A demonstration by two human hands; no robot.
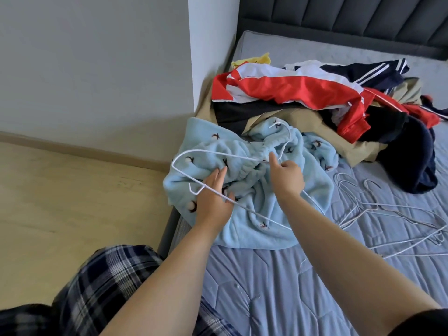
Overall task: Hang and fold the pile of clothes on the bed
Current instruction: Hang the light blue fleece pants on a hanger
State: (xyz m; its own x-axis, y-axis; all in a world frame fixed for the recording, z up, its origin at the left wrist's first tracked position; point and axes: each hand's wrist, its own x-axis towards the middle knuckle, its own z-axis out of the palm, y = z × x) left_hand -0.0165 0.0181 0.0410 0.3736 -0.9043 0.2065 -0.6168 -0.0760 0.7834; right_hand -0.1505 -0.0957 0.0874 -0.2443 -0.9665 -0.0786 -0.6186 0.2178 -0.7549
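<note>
While the white hanger (218, 156) is gripped by the left hand (213, 197) and right hand (287, 177), the blue fleece garment (254, 190), at 6 o'clock of the pile (315, 98), should be threaded smoothly.

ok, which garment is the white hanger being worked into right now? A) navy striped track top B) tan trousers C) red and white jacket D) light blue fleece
D: the white hanger lies on the light blue fleece with both hands on it, left hand at its lower bar and right hand by the hook's neck.
</note>
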